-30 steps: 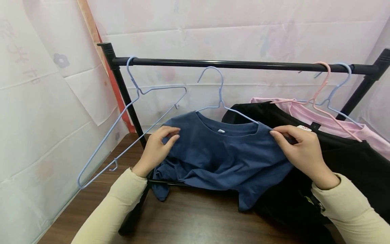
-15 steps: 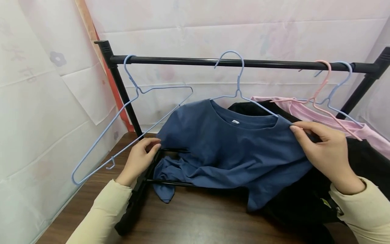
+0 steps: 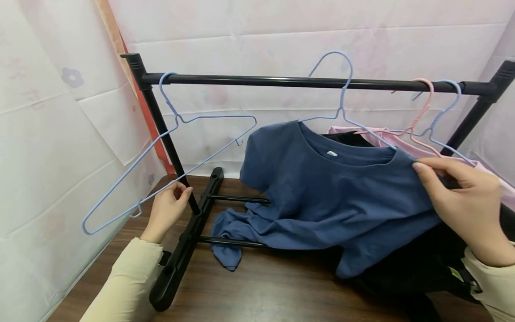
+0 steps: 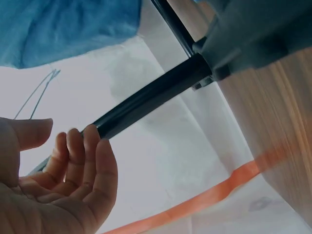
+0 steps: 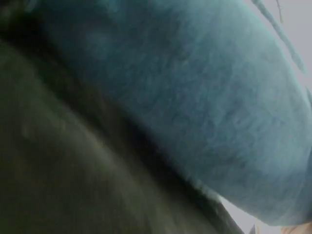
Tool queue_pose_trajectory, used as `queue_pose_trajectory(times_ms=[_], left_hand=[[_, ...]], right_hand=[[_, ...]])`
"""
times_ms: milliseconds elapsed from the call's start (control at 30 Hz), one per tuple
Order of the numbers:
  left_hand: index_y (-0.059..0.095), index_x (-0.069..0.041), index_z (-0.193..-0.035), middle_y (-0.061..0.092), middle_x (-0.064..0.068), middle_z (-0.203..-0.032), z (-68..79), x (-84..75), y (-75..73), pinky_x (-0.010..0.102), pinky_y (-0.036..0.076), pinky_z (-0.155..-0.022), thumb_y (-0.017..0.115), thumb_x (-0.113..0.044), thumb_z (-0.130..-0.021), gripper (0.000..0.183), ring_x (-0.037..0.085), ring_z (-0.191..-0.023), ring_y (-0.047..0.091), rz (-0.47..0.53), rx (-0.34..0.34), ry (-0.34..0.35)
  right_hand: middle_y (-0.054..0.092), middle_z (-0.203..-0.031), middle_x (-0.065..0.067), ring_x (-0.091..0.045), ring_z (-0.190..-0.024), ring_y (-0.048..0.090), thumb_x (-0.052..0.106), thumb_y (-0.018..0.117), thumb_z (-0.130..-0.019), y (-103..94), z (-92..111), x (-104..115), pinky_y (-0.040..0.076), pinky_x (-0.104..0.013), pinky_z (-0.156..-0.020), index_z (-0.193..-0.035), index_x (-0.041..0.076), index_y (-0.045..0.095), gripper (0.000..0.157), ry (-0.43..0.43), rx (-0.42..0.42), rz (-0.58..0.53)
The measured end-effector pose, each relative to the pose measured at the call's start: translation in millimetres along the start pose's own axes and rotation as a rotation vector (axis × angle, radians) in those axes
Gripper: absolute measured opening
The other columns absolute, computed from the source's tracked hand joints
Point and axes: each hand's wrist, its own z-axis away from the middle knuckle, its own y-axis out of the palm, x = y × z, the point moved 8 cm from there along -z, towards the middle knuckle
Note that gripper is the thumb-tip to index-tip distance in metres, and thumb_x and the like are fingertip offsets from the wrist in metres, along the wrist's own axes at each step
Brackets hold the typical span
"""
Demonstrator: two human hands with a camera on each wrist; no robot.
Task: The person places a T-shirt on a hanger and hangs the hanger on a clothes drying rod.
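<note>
My right hand (image 3: 468, 201) pinches the shoulder of a blue T-shirt (image 3: 342, 192) between thumb and fingers in the head view. Inside the shirt sits a light blue wire hanger (image 3: 341, 96); its hook rises above the black rail (image 3: 249, 80), the tip at the rail's upper edge. Whether the hook bears on the rail cannot be told. My left hand (image 3: 166, 210) appears beside the lower bar of a bare blue hanger (image 3: 132, 161). In the left wrist view its fingers (image 4: 90, 156) curl loosely, thumb apart, holding nothing. Blue cloth (image 5: 195, 97) fills much of the right wrist view.
On the rail's right hang a pink hanger (image 3: 428, 96) with a black garment (image 3: 418, 255) and a blue hanger (image 3: 454, 98) with a pink garment (image 3: 335, 130). The rack's black foot (image 3: 181, 250) stands on the wooden table (image 3: 277, 286). White cloth (image 3: 273, 44) hangs behind.
My right hand has carried the T-shirt and its hanger rightward, the hook rising past the rail. My left hand has drawn away from the shirt, down and left to the bare hanger's lower bar.
</note>
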Motion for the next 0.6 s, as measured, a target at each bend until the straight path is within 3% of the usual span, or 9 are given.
queue_pose_trajectory(times_ms=[167,267,367,467,533,600], left_hand=[[0.053,-0.004,-0.105,0.056,0.012,-0.093,-1.5,4.6,-5.0,0.030,0.039,-0.066,0.052,-0.037,-0.101,0.034,0.022,-0.079,0.051,0.019,-0.022,-0.049],[0.054,-0.001,-0.114,0.057,0.013,-0.097,-4.2,4.2,-6.5,0.028,0.040,-0.067,0.055,-0.033,-0.100,0.035,0.022,-0.083,0.052,0.052,-0.050,-0.035],[0.055,0.000,-0.117,0.058,0.013,-0.094,-7.0,1.6,-6.1,0.027,0.040,-0.064,0.056,-0.030,-0.099,0.034,0.021,-0.079,0.051,0.056,-0.068,-0.003],[0.056,-0.001,-0.116,0.058,0.013,-0.091,-8.4,0.4,-6.0,0.029,0.039,-0.061,0.055,-0.031,-0.100,0.034,0.021,-0.076,0.049,0.042,-0.068,0.001],[0.056,-0.001,-0.117,0.058,0.013,-0.092,-9.4,0.4,-5.5,0.030,0.039,-0.062,0.055,-0.031,-0.100,0.034,0.023,-0.076,0.049,0.042,-0.065,0.000],[0.055,-0.001,-0.120,0.059,0.015,-0.097,-10.4,1.4,-4.6,0.032,0.040,-0.063,0.054,-0.031,-0.101,0.036,0.025,-0.079,0.051,0.049,-0.063,-0.007]], right_hand=[[0.057,-0.085,0.043,0.019,-0.071,0.051,0.004,0.071,-0.087,-17.8,1,-6,0.036,-0.003,-0.069,-0.095,-0.013,0.072,0.019,0.076,-0.037,0.053],[0.056,-0.079,0.039,0.016,-0.062,0.044,0.004,0.068,-0.089,-26.6,2,-10,0.032,-0.003,-0.061,-0.092,0.004,0.078,0.010,0.114,-0.050,0.031],[0.055,-0.076,0.037,0.015,-0.060,0.041,0.004,0.069,-0.089,-36.9,5,-20,0.030,-0.004,-0.059,-0.093,0.021,0.075,0.019,0.137,-0.090,0.021],[0.052,-0.081,0.042,0.019,-0.065,0.042,0.009,0.069,-0.090,-45.5,10,-31,0.030,-0.001,-0.064,-0.097,0.020,0.074,0.013,0.138,-0.100,0.105],[0.049,-0.085,0.045,0.022,-0.070,0.041,0.013,0.068,-0.092,-49.7,13,-38,0.029,0.000,-0.067,-0.099,0.025,0.072,0.015,0.144,-0.095,0.159],[0.047,-0.087,0.046,0.023,-0.072,0.040,0.014,0.067,-0.093,-54.0,18,-49,0.028,0.000,-0.068,-0.098,0.015,0.075,0.010,0.149,-0.088,0.195]])
